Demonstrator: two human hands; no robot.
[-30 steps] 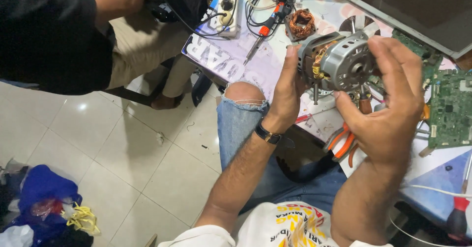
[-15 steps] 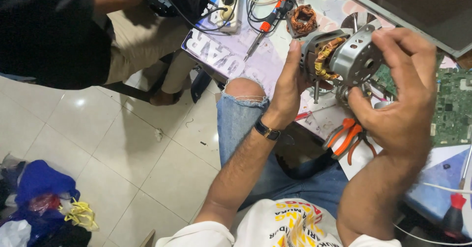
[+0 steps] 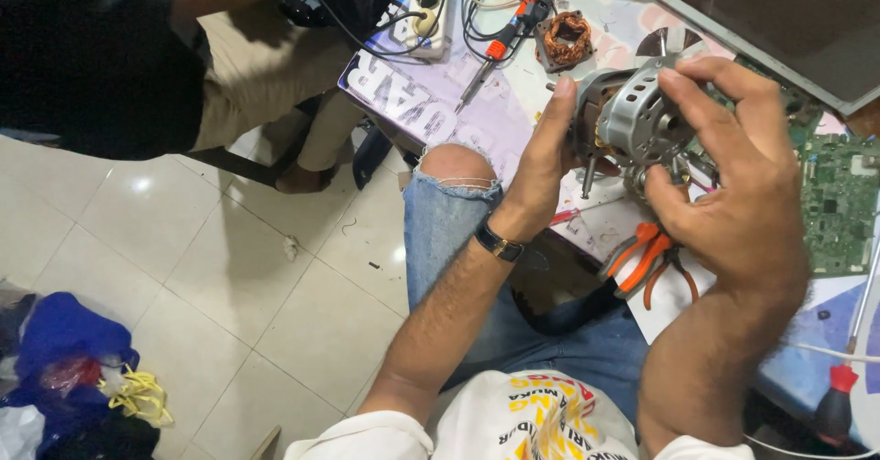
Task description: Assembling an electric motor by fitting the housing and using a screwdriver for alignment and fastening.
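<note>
While the left hand (image 3: 541, 171) presses flat against one side of the round grey metal electric motor with copper windings inside (image 3: 632, 125), the right hand (image 3: 733, 203) has moved over its other end, fingers now curled across the slotted housing and thumb low near the shaft. A second ago the right fingers were spread wider and higher, and the motor showed more of its face; now it is turned and lowered a little (closer to the table edge), so the work looks like turning the motor to inspect or loosen it. The motor is held in the air above the cluttered work table with printed paper cover (image 3: 440, 103). Just below it lie orange-handled pliers (image 3: 646, 258), and a green circuit board (image 3: 839, 203) is to the right. A loose copper coil (image 3: 566, 38) is behind.
</note>
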